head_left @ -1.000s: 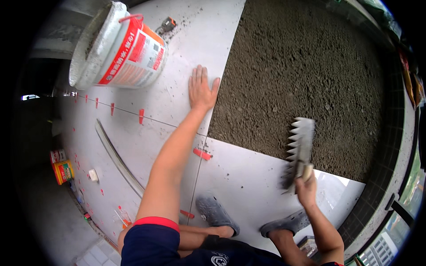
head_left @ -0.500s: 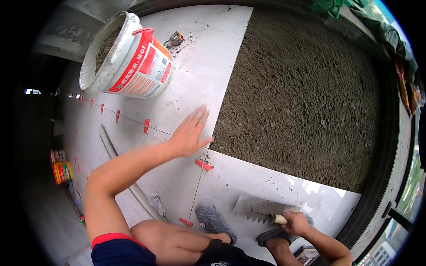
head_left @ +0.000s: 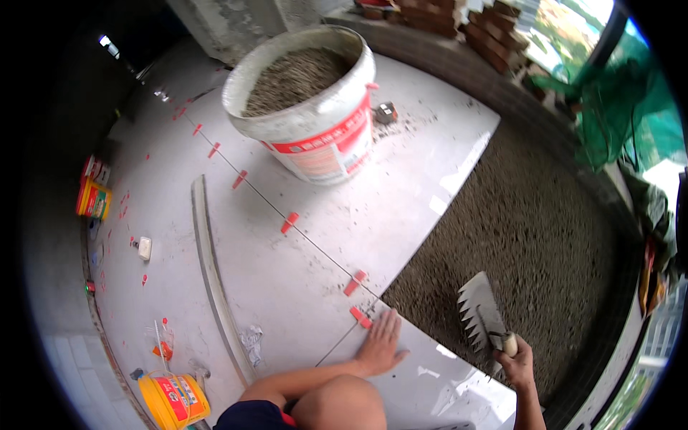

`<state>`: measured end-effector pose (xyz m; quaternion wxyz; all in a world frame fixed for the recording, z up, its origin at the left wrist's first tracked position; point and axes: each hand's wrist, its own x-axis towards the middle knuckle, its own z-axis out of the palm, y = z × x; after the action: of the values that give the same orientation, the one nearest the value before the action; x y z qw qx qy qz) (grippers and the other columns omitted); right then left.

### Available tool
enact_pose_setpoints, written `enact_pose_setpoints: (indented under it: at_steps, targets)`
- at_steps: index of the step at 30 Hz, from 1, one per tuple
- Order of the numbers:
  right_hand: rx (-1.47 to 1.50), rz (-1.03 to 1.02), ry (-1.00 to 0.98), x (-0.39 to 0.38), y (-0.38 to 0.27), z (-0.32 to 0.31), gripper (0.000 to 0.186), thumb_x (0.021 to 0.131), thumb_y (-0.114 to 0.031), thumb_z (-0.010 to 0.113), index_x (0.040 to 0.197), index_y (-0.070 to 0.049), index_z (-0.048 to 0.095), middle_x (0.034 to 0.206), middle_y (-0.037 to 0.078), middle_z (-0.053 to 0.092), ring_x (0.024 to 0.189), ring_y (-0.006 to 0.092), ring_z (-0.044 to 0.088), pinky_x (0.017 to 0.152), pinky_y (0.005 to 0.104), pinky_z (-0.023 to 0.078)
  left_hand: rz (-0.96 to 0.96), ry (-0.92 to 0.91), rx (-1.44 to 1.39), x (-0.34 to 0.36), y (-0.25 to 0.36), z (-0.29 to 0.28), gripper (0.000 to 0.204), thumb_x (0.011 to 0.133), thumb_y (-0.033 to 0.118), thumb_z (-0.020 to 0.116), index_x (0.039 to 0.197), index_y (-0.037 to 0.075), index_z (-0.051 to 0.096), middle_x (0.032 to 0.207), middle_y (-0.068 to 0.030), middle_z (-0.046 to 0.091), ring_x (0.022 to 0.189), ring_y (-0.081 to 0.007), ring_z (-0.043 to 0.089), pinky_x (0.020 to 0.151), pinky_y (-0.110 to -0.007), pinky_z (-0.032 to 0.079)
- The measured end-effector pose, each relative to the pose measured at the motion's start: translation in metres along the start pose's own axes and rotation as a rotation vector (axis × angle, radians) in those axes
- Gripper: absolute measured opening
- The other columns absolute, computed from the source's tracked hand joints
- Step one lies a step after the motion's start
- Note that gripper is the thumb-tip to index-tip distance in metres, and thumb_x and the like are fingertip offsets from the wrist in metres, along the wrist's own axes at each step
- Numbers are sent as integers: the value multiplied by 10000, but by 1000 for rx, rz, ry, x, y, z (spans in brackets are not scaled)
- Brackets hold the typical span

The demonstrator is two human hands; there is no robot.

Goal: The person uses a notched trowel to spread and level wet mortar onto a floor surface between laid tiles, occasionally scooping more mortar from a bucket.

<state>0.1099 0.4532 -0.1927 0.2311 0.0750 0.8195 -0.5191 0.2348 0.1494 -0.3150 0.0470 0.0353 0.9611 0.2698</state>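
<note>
My left hand (head_left: 381,347) lies flat on a pale floor tile (head_left: 423,387), fingers stretched out near the tile's edge. My right hand (head_left: 517,362) is closed round the light handle of a notched trowel (head_left: 481,312). The trowel's toothed metal blade is tilted over the bed of dark grey, crumbly mortar (head_left: 530,229); I cannot tell whether it touches. Close to my left fingertips, a red tile wedge (head_left: 361,317) sits in a joint, with another red wedge (head_left: 355,283) just beyond.
A large white bucket (head_left: 322,158) of mortar stands on the far tiles, a tape measure (head_left: 385,112) beside it. A long straightedge (head_left: 209,279) lies at left. A yellow bucket (head_left: 172,401) stands at lower left. Stacked bricks (head_left: 494,36) and green netting (head_left: 616,107) line the far right.
The view has swung left and shifted. My left hand has come down flat onto the near tile. My right hand has carried the notched trowel from above the near tile to over the mortar.
</note>
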Motion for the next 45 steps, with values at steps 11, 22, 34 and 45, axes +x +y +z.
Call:
enact_pose_setpoints:
  at_steps: [11,22,34,45]
  targets:
    - [-132,-342,-294,70,-430,132,331,919,-336,608,991,-16,563,684,-17,484,473,35,410,402,208,321,156,370,-451,13,-6,2,758,845,239,670,1448,-12,287,1481,-232,272,1368,-408,279,1108,-488,284]
    - [-85,-176,-411,231,-515,351,209,888,-187,666,731,-114,550,630,-26,458,480,59,394,396,212,276,120,379,-525,14,-13,39,544,858,277,608,1321,32,464,1233,-216,532,1110,-392,526,935,-493,442]
    - [14,-306,-378,190,-527,328,167,887,-211,665,850,-70,584,700,-7,490,504,52,371,418,209,265,69,463,-533,6,-21,37,463,833,237,623,1236,29,526,1203,-210,549,1076,-395,541,913,-491,454]
    - [190,-428,-297,100,-409,142,272,912,-242,626,1025,0,573,778,13,555,521,26,401,436,178,320,85,529,-462,19,-20,15,376,840,222,640,1162,33,592,1107,-187,594,993,-385,574,868,-474,477]
